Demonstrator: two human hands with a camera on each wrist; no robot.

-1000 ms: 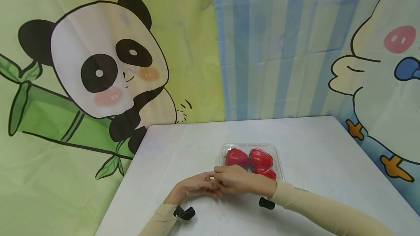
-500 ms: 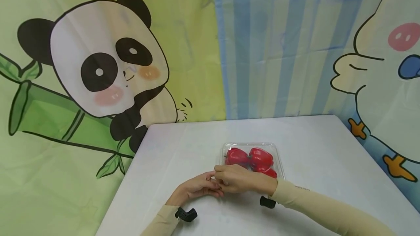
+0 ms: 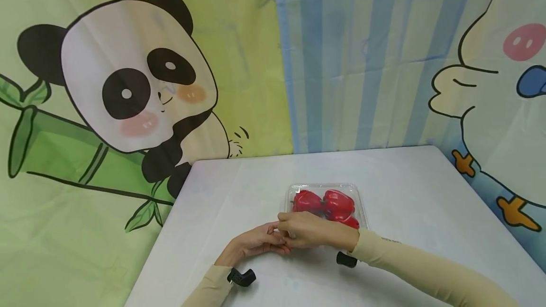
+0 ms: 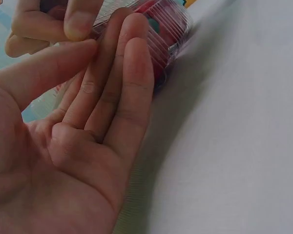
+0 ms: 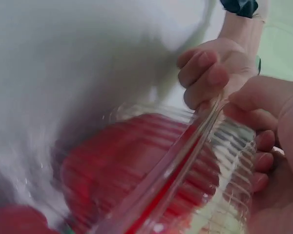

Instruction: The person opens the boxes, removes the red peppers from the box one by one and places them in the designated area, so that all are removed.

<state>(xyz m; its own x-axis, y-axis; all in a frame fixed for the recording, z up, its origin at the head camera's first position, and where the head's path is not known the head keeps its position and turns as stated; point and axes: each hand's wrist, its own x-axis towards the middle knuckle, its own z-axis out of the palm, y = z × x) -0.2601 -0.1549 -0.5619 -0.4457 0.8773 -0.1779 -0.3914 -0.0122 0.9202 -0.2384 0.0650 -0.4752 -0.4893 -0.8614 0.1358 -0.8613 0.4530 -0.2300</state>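
**Two hands meet at one corner of the clear box**

The right hand [image 3: 313,231] pinches the rim [image 5: 193,139] between thumb and bent index finger, its remaining fingers bent beside the ridged side wall [image 5: 237,163]. The left hand [image 3: 260,241] faces it, palm showing in its own wrist view, fingers long and close together, thumb brought up to the index finger. Whether the rim lies inside that left-hand contact is hidden, so I cannot tell if it grips or only supports.

The rim runs as two lines side by side, perhaps two layers. Careful work at this corner seems to call for a thumb tip or nail set between those lines, with small, opposite pressure from the two hands. One hand should steady the lower edge while the other does the lifting; if both pull the same way, the whole container would likely slide. The plastic looks thin, so a slow peel along the edge is probably kinder than a sharp tug — that could crack the corner or jolt what is inside.

The clear container [image 3: 360,210] sits on the white table [image 3: 239,188], ahead of the hands and partly covered by the right one. Red peppers [image 3: 338,204] lie inside it. Beyond the table hangs a cartoon panda [image 3: 141,79] backdrop.
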